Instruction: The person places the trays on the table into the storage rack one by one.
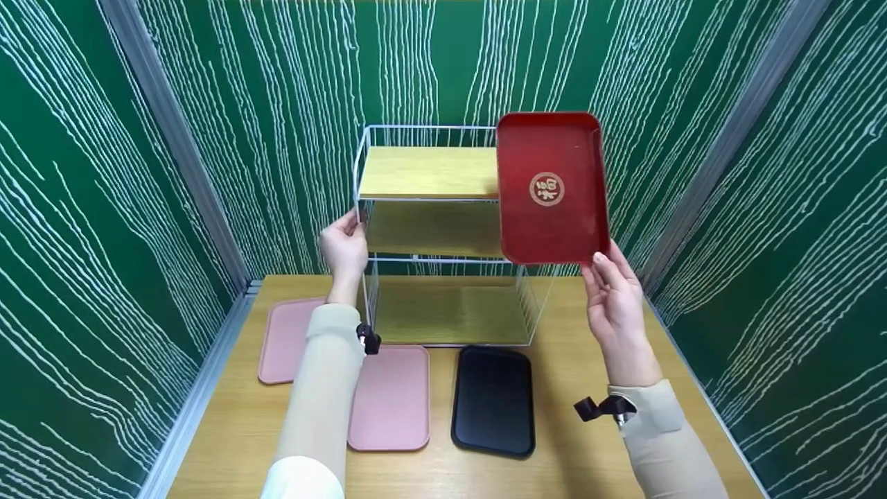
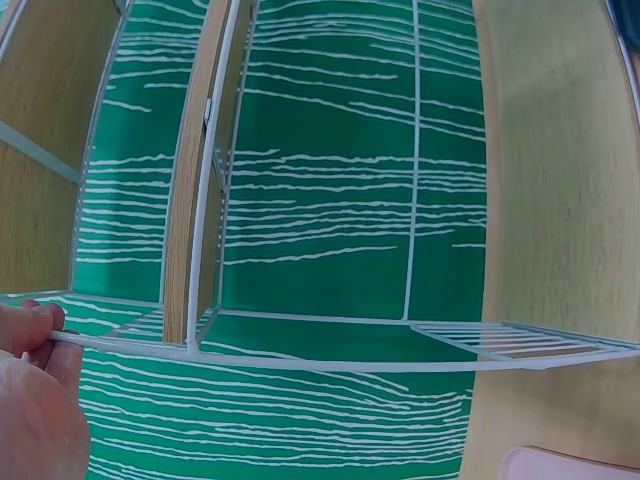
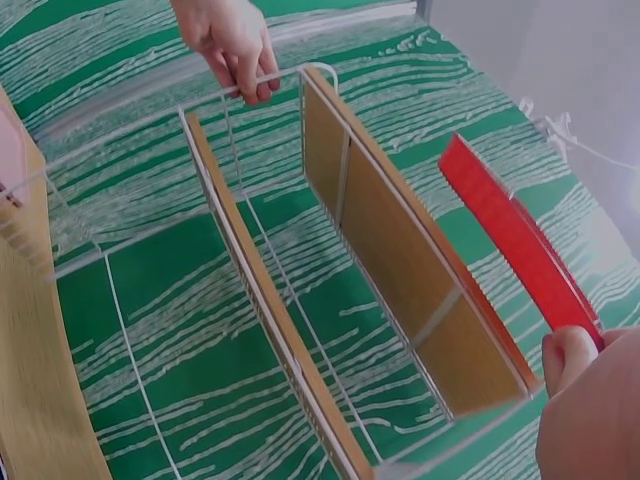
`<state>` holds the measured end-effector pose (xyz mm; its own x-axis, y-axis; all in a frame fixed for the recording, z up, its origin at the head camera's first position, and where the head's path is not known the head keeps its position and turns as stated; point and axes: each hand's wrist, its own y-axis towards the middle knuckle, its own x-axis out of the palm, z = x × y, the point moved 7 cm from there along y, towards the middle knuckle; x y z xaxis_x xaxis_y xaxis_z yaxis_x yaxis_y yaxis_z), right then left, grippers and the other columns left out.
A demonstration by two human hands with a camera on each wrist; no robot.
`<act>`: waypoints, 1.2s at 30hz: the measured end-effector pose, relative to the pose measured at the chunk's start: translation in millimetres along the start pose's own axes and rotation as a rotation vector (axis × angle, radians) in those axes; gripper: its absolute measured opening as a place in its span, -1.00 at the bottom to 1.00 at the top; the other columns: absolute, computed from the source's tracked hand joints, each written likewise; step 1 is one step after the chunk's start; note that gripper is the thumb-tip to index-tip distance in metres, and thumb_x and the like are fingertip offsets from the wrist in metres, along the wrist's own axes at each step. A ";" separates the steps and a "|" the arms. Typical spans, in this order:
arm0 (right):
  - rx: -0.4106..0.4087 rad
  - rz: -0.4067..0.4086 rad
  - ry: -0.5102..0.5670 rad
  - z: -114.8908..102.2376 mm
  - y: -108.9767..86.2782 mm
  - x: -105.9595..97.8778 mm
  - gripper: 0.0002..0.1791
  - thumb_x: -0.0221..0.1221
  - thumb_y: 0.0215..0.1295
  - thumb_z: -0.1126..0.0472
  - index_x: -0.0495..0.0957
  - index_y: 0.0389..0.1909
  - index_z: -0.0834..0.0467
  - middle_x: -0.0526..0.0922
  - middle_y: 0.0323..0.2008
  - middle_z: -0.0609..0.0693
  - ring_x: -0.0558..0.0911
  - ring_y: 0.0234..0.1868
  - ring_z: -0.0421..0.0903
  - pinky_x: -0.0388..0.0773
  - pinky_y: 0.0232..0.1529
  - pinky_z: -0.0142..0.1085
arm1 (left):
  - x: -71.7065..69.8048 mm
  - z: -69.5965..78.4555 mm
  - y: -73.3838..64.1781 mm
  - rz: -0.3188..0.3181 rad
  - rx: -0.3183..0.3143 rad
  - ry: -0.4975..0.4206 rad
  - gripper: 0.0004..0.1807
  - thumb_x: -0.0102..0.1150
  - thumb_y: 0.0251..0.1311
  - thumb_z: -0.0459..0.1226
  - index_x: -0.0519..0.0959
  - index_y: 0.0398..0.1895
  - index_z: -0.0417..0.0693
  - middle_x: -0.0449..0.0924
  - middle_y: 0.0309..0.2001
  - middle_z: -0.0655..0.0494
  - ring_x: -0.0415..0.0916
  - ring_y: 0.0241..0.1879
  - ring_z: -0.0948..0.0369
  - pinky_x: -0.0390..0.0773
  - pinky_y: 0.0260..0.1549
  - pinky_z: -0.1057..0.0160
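Note:
A three-level rack with a white wire frame and wooden shelves (image 1: 429, 170) stands at the back of the table. My left hand (image 1: 344, 246) grips the upright wire (image 2: 130, 345) on the rack's left side, between the top and middle shelves. With my right hand (image 1: 615, 298) I pinch the lower right corner of a red tray (image 1: 554, 145), which bears a round gold emblem with a character. The tray is held up at the rack's right side, overlapping the shelf ends in the head view. Seen from the right wrist, the red tray (image 3: 520, 240) is beside the top shelf (image 3: 390, 230).
On the wooden table (image 1: 229, 443) lie a pink tray (image 1: 391, 398) and a black tray (image 1: 493, 402) before the rack. Another pink tray (image 1: 287, 339) lies at the left, partly behind my left arm. Green walls with white streaks (image 1: 429, 62) enclose the table.

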<state>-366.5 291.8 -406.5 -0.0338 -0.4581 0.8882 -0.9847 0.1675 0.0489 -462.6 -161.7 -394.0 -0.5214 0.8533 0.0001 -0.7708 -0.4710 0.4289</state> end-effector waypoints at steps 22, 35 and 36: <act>0.148 0.127 -0.097 23.7 4.9 29.7 -0.24 0.18 0.52 0.48 0.26 0.66 0.06 0.62 0.36 0.12 0.77 0.13 -0.08 0.63 0.18 -0.37 | -0.7 2.7 -0.4 -0.010 0.001 -0.008 -0.68 0.27 0.39 -0.56 0.73 0.15 -0.27 0.78 0.06 -0.14 0.78 0.06 0.03 0.74 0.06 0.26; 0.101 0.109 -0.091 17.3 5.7 48.8 -0.20 0.31 0.46 0.41 0.26 0.65 0.09 0.74 0.19 0.14 0.80 0.07 -0.05 0.66 0.16 -0.34 | -0.6 -0.1 -0.1 -0.013 0.002 -0.017 -0.67 0.21 0.40 -0.58 0.71 0.17 -0.30 0.75 0.10 -0.19 0.75 0.10 -0.02 0.72 0.11 0.20; 0.096 0.101 -0.086 16.1 5.7 49.9 -0.19 0.32 0.45 0.41 0.26 0.65 0.09 0.72 0.22 0.14 0.80 0.05 -0.04 0.65 0.16 -0.34 | 0.0 0.2 0.0 -0.016 0.003 -0.022 -0.66 0.21 0.40 -0.59 0.71 0.17 -0.30 0.75 0.10 -0.19 0.75 0.10 -0.03 0.72 0.11 0.21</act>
<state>-376.5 255.8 -369.3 -0.1435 -0.5169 0.8439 -0.9873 0.1336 -0.0860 -462.5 -161.7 -393.8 -0.5010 0.8653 0.0135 -0.7778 -0.4571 0.4314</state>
